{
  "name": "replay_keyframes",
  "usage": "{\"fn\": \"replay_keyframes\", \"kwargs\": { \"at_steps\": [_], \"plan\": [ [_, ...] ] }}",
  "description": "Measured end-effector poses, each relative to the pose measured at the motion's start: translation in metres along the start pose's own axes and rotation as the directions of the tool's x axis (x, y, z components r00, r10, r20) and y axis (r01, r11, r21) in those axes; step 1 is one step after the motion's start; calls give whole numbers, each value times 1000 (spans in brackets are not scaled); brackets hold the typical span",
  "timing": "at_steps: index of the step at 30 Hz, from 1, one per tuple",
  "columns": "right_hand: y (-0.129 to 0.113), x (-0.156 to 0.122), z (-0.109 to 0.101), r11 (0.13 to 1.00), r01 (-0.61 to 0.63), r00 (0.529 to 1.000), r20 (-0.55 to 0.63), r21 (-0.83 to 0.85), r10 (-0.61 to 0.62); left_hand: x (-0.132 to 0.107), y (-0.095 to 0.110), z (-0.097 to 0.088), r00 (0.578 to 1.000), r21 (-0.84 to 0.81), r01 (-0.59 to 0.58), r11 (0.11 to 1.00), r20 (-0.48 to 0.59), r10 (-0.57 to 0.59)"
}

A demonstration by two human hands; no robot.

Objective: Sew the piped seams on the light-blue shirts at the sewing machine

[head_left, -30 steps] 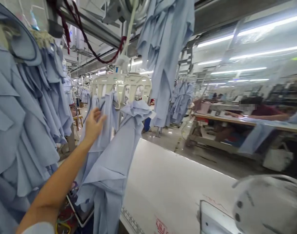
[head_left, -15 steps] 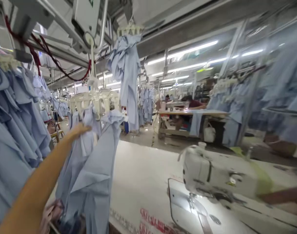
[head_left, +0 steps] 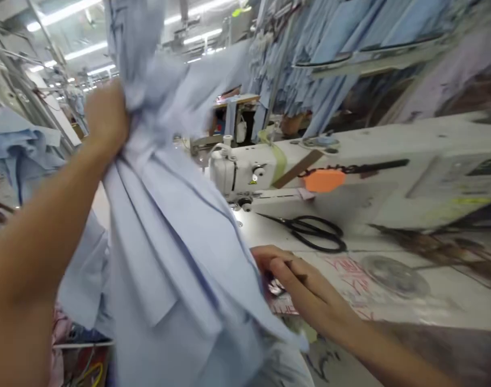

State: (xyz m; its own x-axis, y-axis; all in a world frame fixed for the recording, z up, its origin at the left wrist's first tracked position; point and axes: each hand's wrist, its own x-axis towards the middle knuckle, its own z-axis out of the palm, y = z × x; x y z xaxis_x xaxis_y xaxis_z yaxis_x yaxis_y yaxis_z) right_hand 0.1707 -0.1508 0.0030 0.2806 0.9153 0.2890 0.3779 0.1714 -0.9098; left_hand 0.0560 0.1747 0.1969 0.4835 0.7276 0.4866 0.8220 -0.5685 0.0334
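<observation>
My left hand [head_left: 107,114] is raised at the left, its fingers closed round the bunched top of light-blue cut fabric pieces [head_left: 176,215]. The pieces hang down in long folds before me, and their upper part is smeared by motion. My right hand [head_left: 291,277] is at the right edge of the fabric with curled fingers. A small shiny metal thing shows under those fingers, too blurred to name. Behind my right hand, black-handled scissors [head_left: 315,232] lie on the bed of the white sewing machine [head_left: 245,172].
An orange tag [head_left: 324,180] is on the machine's arm. More blue fabric [head_left: 19,145] hangs at the left. Blue garment pieces [head_left: 326,48] hang on a rack at the upper right. Red writing [head_left: 350,269] marks the white tabletop at the right.
The view has swung right. My left hand, earlier reaching among pieces on the overhead hanger, now grips a bunch of them in front of me. My right hand has come into view beside the fabric.
</observation>
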Motion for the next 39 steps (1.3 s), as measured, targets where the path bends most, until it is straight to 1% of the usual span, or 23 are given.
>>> {"fn": "replay_keyframes", "kwargs": {
  "at_steps": [2,4,6,7,8,10,12,14,16,17,20,21,22,23,24,25,26,30,32,35,36,37,39],
  "plan": [
    [15,-15,-19,980,-82,997,-3,-180,83,-43,-3,51,995,-8,-97,995,0,97],
    [31,-25,-35,929,-69,997,8,-363,77,-91,-9,102,974,-46,-212,976,73,215],
    [46,-28,-43,870,-18,999,35,-494,41,-137,-14,149,905,-116,-378,919,166,393],
    [53,-28,-43,844,7,998,55,-536,27,-158,-18,167,872,-141,-428,893,195,449],
    [60,-26,-40,823,37,997,76,-567,7,-176,-24,181,858,-149,-449,881,206,471],
    [71,-20,-29,792,104,993,110,-602,-47,-200,-39,195,858,-128,-451,883,210,469],
    [76,-10,-16,767,167,984,147,-619,-96,-208,-54,190,872,-99,-444,891,183,455],
    [74,4,-6,743,208,977,179,-636,-119,-205,-55,176,874,-118,-468,876,83,478],
    [66,18,-1,723,232,972,183,-650,-147,-199,-38,163,833,-202,-544,815,-11,553],
    [61,25,-1,718,248,969,177,-651,-174,-196,-24,159,792,-261,-591,763,-6,611],
    [47,37,-7,739,327,945,187,-588,-270,-186,15,158,607,-406,-676,615,166,777],
    [42,39,-11,761,349,937,205,-548,-282,-182,23,161,576,-433,-672,601,205,791],
    [39,39,-15,786,356,934,223,-506,-279,-177,25,164,571,-451,-655,606,230,788],
    [36,39,-19,810,348,935,239,-472,-262,-170,24,168,584,-470,-629,620,241,775],
    [35,39,-22,829,325,940,253,-455,-229,-161,19,172,595,-497,-598,629,251,763],
    [36,39,-25,838,300,944,266,-456,-194,-152,12,176,588,-534,-565,629,274,761],
    [38,39,-26,835,285,946,279,-471,-165,-142,4,179,566,-579,-529,620,303,766],
    [63,40,-18,760,278,956,246,-588,-159,-110,-18,176,407,-658,-375,653,516,754],
    [73,45,-8,714,234,971,202,-660,-132,-104,-18,169,379,-650,-345,677,563,734],
    [73,54,4,609,199,975,216,-768,-46,-105,-11,155,369,-652,-377,658,546,752],
    [71,56,7,573,216,969,244,-791,-29,-108,-8,149,399,-646,-401,649,515,759],
    [69,57,9,544,244,961,276,-803,-24,-112,-7,144,448,-639,-417,646,474,758],
    [68,55,12,496,294,946,324,-817,-27,-127,-13,136,656,-626,-400,669,314,686]
  ]
}}
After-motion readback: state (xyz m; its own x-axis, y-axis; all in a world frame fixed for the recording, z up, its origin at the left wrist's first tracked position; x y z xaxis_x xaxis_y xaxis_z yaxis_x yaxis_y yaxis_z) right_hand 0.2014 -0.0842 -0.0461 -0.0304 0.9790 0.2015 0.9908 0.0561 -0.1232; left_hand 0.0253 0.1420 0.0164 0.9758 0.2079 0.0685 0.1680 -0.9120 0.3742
